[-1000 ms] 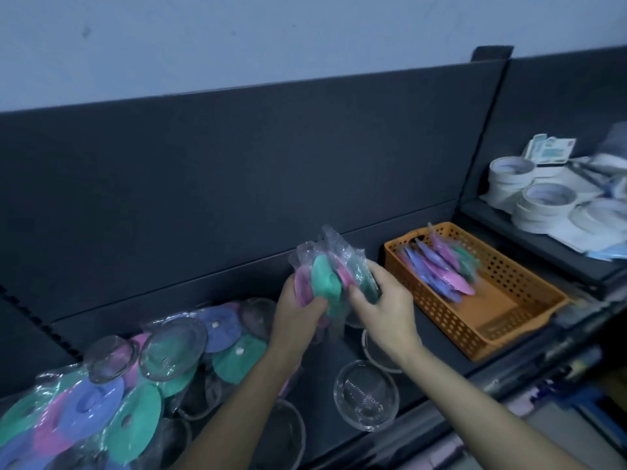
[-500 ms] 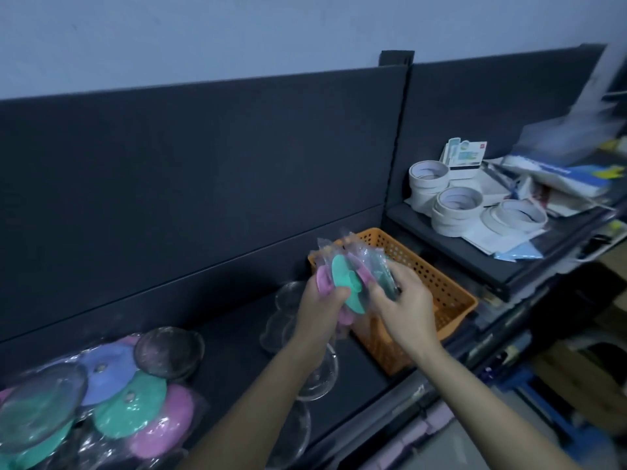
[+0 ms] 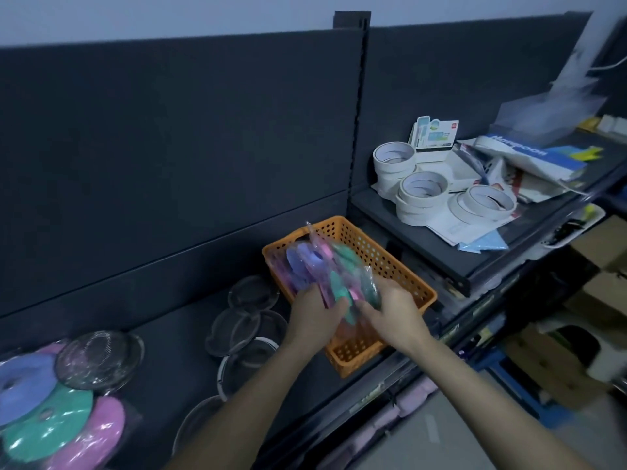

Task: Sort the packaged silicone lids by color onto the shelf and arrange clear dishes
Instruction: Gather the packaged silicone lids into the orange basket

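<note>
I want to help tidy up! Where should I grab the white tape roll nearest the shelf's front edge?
Come from above. The white round tape roll lies flat with its hole facing up, so probably pinch its wall, fingers inside the hole and thumb outside. Its right side looks freest; another stack of white tape rolls sits close on its left.

Entry, places taken from the orange basket [image 3: 385,262]; one basket is recorded.

- Two hands are counted over it: left hand [image 3: 314,317], right hand [image 3: 393,312].
- Three stacks of white tape rolls [image 3: 424,188] are counted to its right.
- At least five clear dishes [image 3: 252,293] are counted to its left; the exact figure is hidden by overlap.
- At least three flat lids [image 3: 23,385] are noted far to its left: blue, green, pink.
- The blurred bundle [image 3: 325,266] above it could not be counted.
</note>
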`<action>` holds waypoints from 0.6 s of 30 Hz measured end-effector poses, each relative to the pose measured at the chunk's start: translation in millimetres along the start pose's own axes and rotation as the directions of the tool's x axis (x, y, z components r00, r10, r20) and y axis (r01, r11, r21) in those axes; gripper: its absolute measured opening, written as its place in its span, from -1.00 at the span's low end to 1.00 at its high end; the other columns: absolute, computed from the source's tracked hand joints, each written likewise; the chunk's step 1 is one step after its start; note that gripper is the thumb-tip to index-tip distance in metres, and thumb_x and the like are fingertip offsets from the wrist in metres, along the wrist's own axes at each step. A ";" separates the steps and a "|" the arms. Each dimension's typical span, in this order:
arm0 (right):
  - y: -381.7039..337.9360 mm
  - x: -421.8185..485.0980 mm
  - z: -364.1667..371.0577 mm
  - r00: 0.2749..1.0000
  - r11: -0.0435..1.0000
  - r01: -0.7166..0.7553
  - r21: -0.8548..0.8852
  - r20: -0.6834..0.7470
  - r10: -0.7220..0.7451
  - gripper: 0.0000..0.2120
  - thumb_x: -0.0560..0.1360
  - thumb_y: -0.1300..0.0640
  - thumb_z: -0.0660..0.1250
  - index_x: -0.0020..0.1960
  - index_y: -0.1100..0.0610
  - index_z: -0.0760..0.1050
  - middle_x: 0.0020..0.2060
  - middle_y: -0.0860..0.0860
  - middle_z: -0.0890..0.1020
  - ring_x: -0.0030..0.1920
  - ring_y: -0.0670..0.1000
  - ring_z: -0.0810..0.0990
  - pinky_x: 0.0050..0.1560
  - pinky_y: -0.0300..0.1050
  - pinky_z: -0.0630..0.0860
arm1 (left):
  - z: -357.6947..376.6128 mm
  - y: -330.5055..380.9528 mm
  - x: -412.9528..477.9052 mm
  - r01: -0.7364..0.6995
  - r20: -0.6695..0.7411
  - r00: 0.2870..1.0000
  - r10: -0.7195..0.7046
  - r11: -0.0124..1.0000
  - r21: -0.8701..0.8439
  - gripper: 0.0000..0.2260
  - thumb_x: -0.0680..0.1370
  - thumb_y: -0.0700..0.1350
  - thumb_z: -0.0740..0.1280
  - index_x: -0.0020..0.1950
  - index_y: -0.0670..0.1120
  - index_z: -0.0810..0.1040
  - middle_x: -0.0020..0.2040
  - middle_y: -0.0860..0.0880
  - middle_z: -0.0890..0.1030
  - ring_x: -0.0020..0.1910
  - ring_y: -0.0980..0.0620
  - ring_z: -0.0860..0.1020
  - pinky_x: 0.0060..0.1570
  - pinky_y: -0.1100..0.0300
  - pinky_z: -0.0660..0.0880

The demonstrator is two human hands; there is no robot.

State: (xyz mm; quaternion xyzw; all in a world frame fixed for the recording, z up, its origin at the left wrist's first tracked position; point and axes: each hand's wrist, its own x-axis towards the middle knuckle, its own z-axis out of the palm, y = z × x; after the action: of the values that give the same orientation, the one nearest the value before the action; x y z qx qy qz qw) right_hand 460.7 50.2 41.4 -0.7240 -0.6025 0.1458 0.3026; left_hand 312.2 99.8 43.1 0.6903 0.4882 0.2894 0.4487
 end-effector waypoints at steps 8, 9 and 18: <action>1.7 7.1 -2.1 0.957 0.995 -0.003 -0.105 0.287 0.033 -0.70 0.51 -0.13 0.28 -0.25 0.07 0.38 -0.39 0.02 0.50 -0.40 -0.03 0.48 -0.36 -0.07 0.42 | -12.9 -21.0 7.0 0.066 -0.182 0.983 0.020 0.890 0.451 -0.46 0.43 0.11 0.41 0.30 -0.08 0.34 0.21 -0.13 0.42 0.21 -0.14 0.37 0.12 0.06 0.39; -0.3 7.8 -4.1 0.955 0.997 0.008 -0.083 0.295 0.017 -0.64 0.53 -0.19 0.20 -0.29 0.06 0.38 -0.40 0.00 0.50 -0.41 -0.06 0.48 -0.38 -0.11 0.39 | -14.1 -23.1 7.0 0.083 -0.181 0.983 -0.007 0.906 0.414 -0.41 0.44 0.10 0.41 0.36 -0.08 0.29 0.25 -0.14 0.36 0.24 -0.14 0.34 0.17 0.03 0.40; 26.5 49.8 -5.9 0.989 0.955 -0.096 -0.281 0.083 0.124 -0.48 0.56 -0.19 0.09 0.27 0.20 0.41 0.23 0.28 0.48 0.32 0.26 0.36 0.36 0.13 0.31 | -13.1 -21.8 4.8 0.132 -0.202 0.972 -0.116 0.989 0.066 -0.44 0.39 0.05 0.42 0.34 -0.03 0.34 0.29 -0.09 0.45 0.26 -0.04 0.46 0.21 0.01 0.47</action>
State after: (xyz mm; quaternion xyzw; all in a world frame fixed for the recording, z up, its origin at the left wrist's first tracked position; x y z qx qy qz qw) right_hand 496.4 94.1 37.3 -0.7833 -0.5901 0.1130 0.1597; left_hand 293.8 111.3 28.9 0.6434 0.5836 0.3083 0.3877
